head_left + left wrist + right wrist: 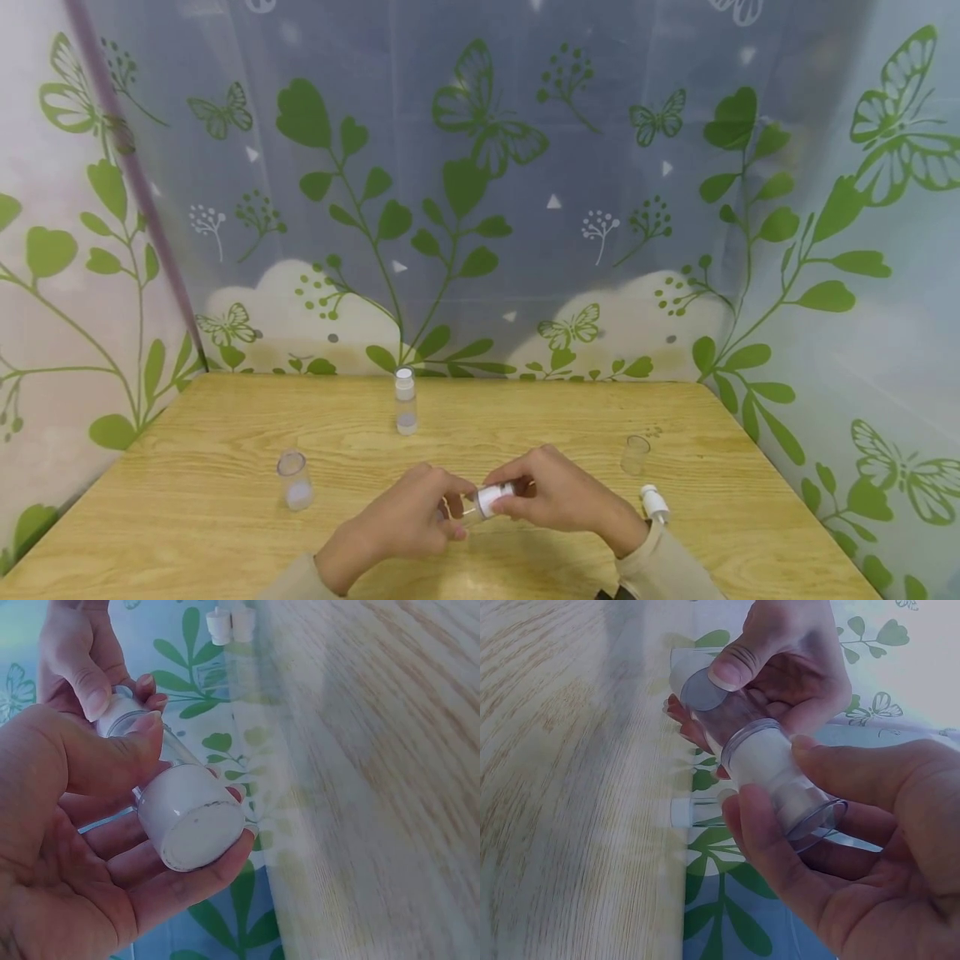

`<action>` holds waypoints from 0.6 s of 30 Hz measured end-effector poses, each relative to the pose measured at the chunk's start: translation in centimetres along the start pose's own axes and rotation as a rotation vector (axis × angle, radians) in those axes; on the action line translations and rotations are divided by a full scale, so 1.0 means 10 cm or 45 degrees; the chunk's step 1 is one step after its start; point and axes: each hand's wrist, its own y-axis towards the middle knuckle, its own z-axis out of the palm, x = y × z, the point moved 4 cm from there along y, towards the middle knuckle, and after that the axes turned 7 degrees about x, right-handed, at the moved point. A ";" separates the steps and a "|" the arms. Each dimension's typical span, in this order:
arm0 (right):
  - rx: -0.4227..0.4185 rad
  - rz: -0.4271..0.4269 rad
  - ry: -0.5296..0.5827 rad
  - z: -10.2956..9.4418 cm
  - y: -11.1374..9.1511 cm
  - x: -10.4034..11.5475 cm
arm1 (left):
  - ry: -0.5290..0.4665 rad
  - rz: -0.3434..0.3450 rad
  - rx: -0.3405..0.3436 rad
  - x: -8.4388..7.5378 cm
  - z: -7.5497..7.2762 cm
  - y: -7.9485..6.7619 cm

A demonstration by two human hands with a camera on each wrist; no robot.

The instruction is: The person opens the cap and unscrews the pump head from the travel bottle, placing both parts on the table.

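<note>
Tilted between my two hands is a small clear pump bottle (716,724) with a white base (196,817). Its lower end is held by my left hand (408,512), the fingers curled beneath the base and the thumb over the clear wall. My right hand (558,492) pinches the white pump top (495,500), which has a clear rim around it. A thin tube shows beside the clear wall in the left wrist view. The two parts meet or nearly meet; whether they are joined I cannot tell.
Toward the back of the wooden table (247,417) a similar bottle (406,404) stands upright. A clear container (295,481) with white at its bottom is on the left. To the right are a clear cap (635,454) and a white pump head (654,502). Patterned curtains enclose the table.
</note>
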 end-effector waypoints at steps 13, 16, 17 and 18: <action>-0.008 -0.012 0.017 0.01 0.00 0.02 | 0.025 -0.005 -0.009 -0.03 -0.01 -0.02; -0.012 -0.033 -0.022 0.01 0.00 0.03 | 0.011 0.000 -0.011 -0.04 -0.02 -0.02; -0.012 -0.046 -0.043 0.01 0.00 0.04 | 0.004 0.003 -0.010 -0.04 -0.02 -0.03; -0.011 -0.060 -0.062 0.01 0.00 0.05 | -0.006 0.008 -0.010 -0.05 -0.03 -0.03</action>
